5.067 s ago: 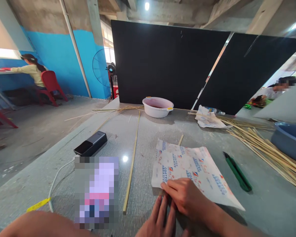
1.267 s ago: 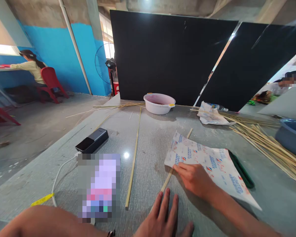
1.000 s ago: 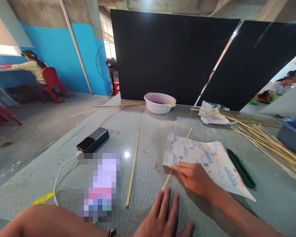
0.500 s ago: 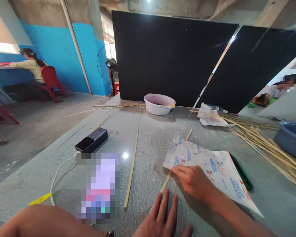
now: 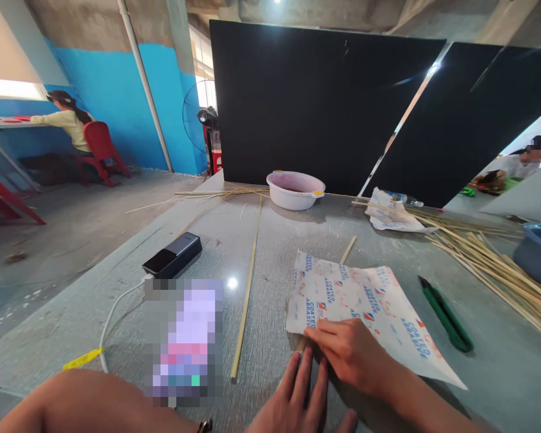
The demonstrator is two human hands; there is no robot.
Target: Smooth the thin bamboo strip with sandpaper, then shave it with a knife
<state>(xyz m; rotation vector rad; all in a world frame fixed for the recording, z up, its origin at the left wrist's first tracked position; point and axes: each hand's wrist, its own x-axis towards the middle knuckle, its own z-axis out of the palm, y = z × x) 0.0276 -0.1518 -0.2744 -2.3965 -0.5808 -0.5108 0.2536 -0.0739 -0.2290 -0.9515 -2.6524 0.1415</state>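
My right hand (image 5: 351, 349) pinches the near edge of a sheet of sandpaper (image 5: 374, 307), whose printed back reads "COATED ABRASIVE". Beneath the sheet runs a thin bamboo strip (image 5: 348, 251); its far end pokes out beyond the paper and its near end passes under my fingers. My left hand (image 5: 293, 391) lies with outstretched fingers on the near part of that strip, close to my right fingertips. A second bamboo strip (image 5: 247, 288) lies to the left on the table. Right of the sandpaper is a green utility knife (image 5: 446, 316).
On the grey table (image 5: 270, 240) are a phone (image 5: 189, 337), a black power bank (image 5: 174, 255) with a white cable, and a whitish basin (image 5: 295, 191). A bundle of bamboo strips (image 5: 491, 264) and a blue basin (image 5: 538, 255) sit right. People sit in the background.
My right hand has drawn the sandpaper toward me and slightly left along the strip, uncovering the green utility knife. My left hand stays in about the same place.
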